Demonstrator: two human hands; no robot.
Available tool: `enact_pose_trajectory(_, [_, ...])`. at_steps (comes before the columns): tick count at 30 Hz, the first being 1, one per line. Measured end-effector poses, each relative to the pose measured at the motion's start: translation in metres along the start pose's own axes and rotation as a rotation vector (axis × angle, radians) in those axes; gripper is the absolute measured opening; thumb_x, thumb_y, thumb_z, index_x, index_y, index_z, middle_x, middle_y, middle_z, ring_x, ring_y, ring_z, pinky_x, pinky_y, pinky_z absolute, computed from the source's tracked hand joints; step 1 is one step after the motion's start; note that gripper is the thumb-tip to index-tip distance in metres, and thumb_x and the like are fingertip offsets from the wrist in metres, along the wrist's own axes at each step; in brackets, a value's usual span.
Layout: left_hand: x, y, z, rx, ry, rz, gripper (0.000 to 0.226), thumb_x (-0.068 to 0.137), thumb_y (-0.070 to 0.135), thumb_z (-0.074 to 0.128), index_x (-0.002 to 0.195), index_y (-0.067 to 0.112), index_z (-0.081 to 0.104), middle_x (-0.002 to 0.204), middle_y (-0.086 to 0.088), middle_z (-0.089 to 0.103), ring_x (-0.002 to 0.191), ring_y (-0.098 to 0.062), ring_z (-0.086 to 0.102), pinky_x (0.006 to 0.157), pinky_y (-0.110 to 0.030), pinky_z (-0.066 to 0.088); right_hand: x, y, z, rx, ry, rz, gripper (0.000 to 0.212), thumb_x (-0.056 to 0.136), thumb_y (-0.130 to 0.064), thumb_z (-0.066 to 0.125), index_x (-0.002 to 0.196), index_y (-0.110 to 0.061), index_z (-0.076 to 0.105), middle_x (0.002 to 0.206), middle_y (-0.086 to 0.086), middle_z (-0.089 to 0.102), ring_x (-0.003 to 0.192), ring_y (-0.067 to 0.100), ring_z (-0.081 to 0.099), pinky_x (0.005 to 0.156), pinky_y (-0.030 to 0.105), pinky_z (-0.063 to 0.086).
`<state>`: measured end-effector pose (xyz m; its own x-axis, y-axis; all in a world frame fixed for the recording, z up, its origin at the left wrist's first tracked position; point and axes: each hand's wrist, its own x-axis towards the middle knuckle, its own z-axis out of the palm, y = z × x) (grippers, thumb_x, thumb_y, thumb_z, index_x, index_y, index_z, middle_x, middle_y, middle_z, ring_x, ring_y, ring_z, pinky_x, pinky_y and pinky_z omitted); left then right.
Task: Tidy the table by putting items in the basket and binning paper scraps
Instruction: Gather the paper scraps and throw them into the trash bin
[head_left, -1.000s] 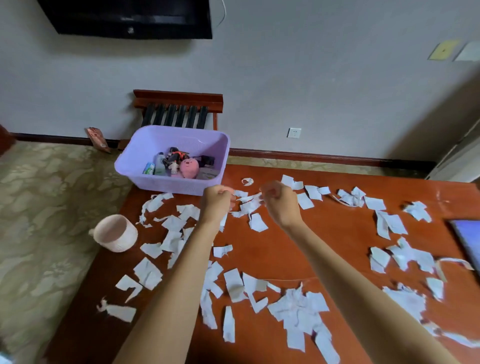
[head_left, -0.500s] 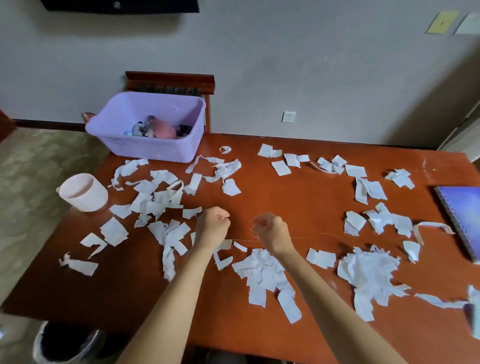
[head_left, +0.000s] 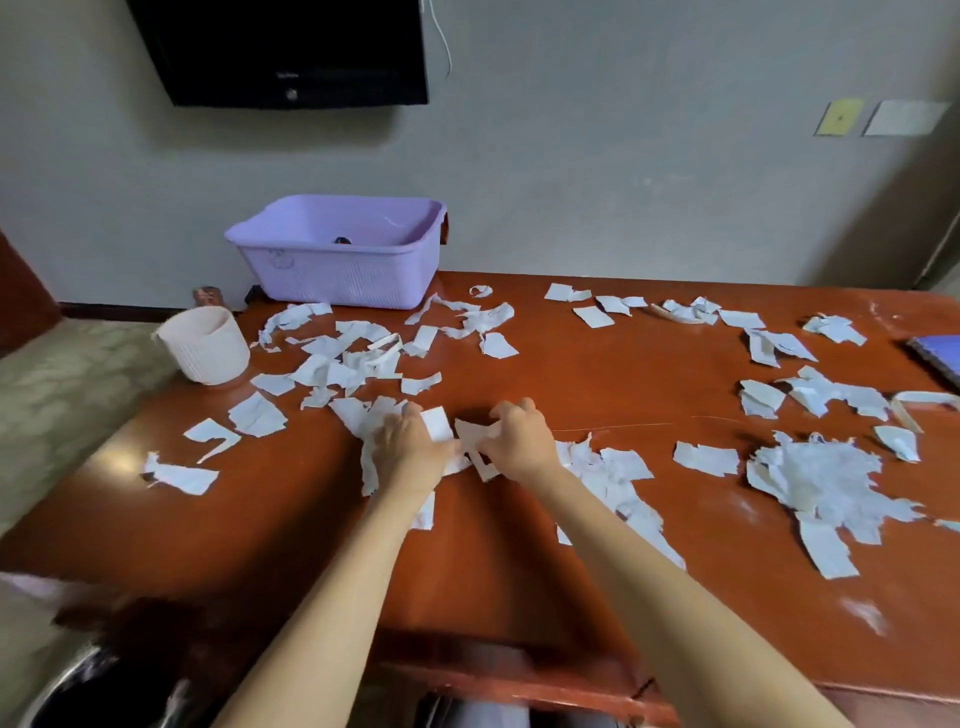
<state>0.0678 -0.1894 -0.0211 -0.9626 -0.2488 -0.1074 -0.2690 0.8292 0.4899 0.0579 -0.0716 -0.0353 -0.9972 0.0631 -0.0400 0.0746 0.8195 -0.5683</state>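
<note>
Both grips are busy mid-surface: left hand pinches a white scrap, right hand clamps another scrap; paper scraps litter the red surface; the purple basket at the far edge shows one dark item; the pink cup's inside is hidden.

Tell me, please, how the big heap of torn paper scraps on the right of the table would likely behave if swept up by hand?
The heap of scraps is thin, ragged loose pieces, so probably floppy and very light. Pushed across the smooth table, it would likely slide easily but shed bits, scattering rather than lifting as one.
</note>
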Motion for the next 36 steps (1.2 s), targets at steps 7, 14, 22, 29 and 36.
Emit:
enact_pose_trajectory(7, [-0.012, -0.007, -0.006, -0.259, 0.013, 0.112, 0.034, 0.09, 0.013, 0.059, 0.123, 0.006, 0.053, 0.124, -0.013, 0.061, 0.114, -0.027, 0.058, 0.08, -0.027, 0.05, -0.019, -0.006, -0.01, 0.024, 0.047, 0.091, 0.01, 0.085, -0.01, 0.057, 0.088, -0.01, 0.048, 0.106, 0.016, 0.064, 0.086, 0.027, 0.055, 0.06, 0.029, 0.039])
enact_pose_trajectory(14, [-0.009, -0.006, -0.023, -0.478, 0.197, 0.074, 0.031, 0.093, 0.008, 0.053, 0.123, 0.0, 0.056, 0.13, -0.016, 0.058, 0.12, -0.028, 0.055, 0.088, -0.031, 0.051, -0.034, -0.01, -0.034, 0.661, 0.187, 0.23, 0.014, 0.082, -0.007, 0.066, 0.075, -0.01, 0.055, 0.079, 0.006, 0.063, 0.073, 0.017, 0.057, 0.058, 0.021, 0.046])
enact_pose_trajectory(22, [-0.023, 0.007, -0.028, -0.812, -0.033, 0.053, 0.027, 0.097, 0.014, 0.043, 0.073, 0.014, 0.056, 0.078, -0.002, 0.053, 0.087, -0.02, 0.051, 0.066, -0.02, 0.04, -0.035, -0.023, -0.027, 0.729, 0.032, 0.225, 0.023, 0.084, -0.002, 0.062, 0.065, -0.011, 0.052, 0.079, 0.004, 0.058, 0.073, 0.013, 0.052, 0.072, 0.027, 0.045])
enact_pose_trajectory(29, [-0.014, -0.018, -0.029, -0.551, 0.164, 0.052, 0.029, 0.097, 0.022, 0.044, 0.118, 0.009, 0.061, 0.123, -0.008, 0.061, 0.114, -0.021, 0.056, 0.089, -0.027, 0.047, -0.025, -0.019, -0.017, 0.777, 0.094, 0.271, 0.03, 0.081, 0.005, 0.06, 0.107, -0.009, 0.055, 0.116, 0.01, 0.057, 0.111, 0.028, 0.056, 0.091, 0.039, 0.054])
enact_pose_trajectory(36, [0.003, -0.051, -0.021, -0.047, 0.032, -0.032, 0.053, 0.087, 0.019, 0.064, 0.133, 0.011, 0.04, 0.136, -0.014, 0.042, 0.125, -0.029, 0.046, 0.094, -0.036, 0.048, -0.027, -0.039, -0.002, 0.767, -0.178, 0.254, 0.03, 0.085, 0.007, 0.058, 0.114, 0.0, 0.061, 0.123, 0.016, 0.057, 0.105, 0.025, 0.056, 0.08, 0.028, 0.053])
